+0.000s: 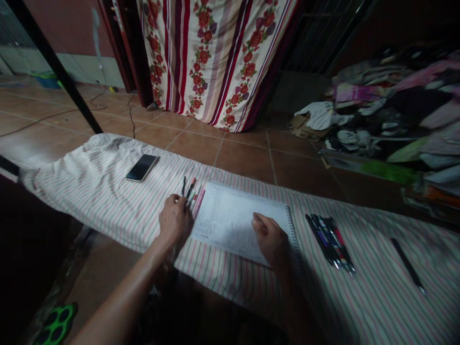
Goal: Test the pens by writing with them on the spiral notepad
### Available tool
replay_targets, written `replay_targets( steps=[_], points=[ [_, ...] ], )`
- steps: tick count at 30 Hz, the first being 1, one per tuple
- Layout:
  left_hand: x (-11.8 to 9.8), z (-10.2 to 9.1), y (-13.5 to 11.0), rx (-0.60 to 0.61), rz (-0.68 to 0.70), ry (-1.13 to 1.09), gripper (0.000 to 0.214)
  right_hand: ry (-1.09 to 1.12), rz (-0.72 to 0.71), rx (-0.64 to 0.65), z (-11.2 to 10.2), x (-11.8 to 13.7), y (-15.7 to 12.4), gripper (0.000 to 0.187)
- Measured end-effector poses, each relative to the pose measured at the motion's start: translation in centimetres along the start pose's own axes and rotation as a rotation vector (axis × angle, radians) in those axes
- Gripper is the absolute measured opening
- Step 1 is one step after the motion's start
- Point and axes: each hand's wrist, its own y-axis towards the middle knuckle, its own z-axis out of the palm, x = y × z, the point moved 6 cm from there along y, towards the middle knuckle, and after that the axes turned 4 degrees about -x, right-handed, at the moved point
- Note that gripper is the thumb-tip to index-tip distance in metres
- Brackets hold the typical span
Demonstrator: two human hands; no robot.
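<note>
My left hand (175, 216) is at the left side of the notebook, fingers curled down around the end of a dark pen (183, 186). Beside it lies a small group of pens and markers, among them a pink marker (199, 203) and a black one with an orange end (190, 187). The spiral notebook (230, 215) lies open at a page with faint writing along its left side, its wire binding to the right. Over the right part of that page is my right hand (270, 238), loosely closed, with nothing visible in the fingers.
Right of the notebook sits a bundle of several pens (330, 242); farther right is a single black pen (408, 266). A phone (143, 167) lies at the left on the striped cloth (108, 191). Beyond are a floral curtain (204, 62) and a clothes heap (395, 105).
</note>
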Motion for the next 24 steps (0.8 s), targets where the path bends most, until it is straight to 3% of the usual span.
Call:
replay_targets(
  steps=[6, 24],
  points=[
    [1.0, 0.6, 0.7, 0.011, 0.008, 0.003, 0.033, 0.005, -0.005, -0.008, 0.4, 0.2, 0.0, 0.033],
    [0.7, 2.0, 1.9, 0.038, -0.010, 0.077, 0.027, -0.043, 0.002, 0.024, 0.9, -0.5, 0.1, 0.027]
  ],
)
